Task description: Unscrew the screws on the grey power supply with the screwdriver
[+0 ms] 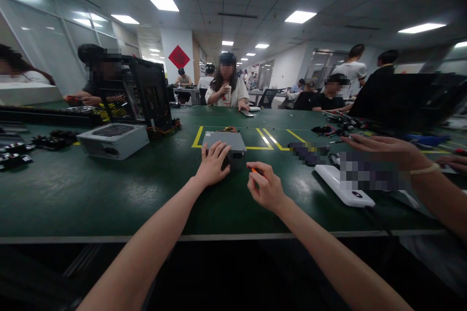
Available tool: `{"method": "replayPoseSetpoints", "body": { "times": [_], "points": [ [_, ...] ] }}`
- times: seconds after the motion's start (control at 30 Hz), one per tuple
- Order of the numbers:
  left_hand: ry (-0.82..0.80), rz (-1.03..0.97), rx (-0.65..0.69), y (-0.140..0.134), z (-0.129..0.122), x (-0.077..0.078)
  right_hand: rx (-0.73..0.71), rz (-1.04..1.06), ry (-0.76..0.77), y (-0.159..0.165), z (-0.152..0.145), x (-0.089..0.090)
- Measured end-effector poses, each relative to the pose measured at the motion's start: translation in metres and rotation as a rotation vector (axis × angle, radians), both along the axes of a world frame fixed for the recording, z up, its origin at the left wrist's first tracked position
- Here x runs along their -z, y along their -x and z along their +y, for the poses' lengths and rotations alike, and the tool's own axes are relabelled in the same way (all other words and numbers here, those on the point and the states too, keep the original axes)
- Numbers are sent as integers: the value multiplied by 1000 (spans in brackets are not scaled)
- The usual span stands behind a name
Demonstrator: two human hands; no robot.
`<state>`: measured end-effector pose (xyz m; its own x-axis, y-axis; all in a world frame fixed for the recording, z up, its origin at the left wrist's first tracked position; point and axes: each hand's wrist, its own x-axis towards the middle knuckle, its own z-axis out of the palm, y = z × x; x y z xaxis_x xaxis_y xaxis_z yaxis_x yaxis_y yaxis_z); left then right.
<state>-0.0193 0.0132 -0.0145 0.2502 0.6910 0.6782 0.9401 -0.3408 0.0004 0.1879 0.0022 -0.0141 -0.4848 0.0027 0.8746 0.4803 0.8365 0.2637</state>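
Observation:
A small grey computer power supply [235, 141] lies on the green table in front of me, with its socket side facing me and coloured wires at its back. My left hand [214, 163] rests on its top and near side, fingers spread. In my right hand [266, 187] is a screwdriver [255, 171] with an orange and black handle, held between closed fingers. Its dark shaft points at the lower right corner of the power supply's near face. Whether the tip touches a screw is too small to tell.
A larger power supply [114, 141] and an opened computer case [142, 92] stand to the left. At right lie a white power bank-like block [343, 185] and loose cables [335, 124]. A co-worker's hand [386, 150] reaches in from the right. Another person [228, 87] sits opposite.

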Motion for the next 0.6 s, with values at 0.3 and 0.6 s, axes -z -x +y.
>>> {"method": "replayPoseSetpoints", "body": {
  "times": [0.3,0.6],
  "points": [
    [15,-35,-13,-2,1,-1,-28,-15,29,0,1,1],
    [21,-76,-37,-7,-2,-4,-14,53,37,0,2,-3]
  ]
}}
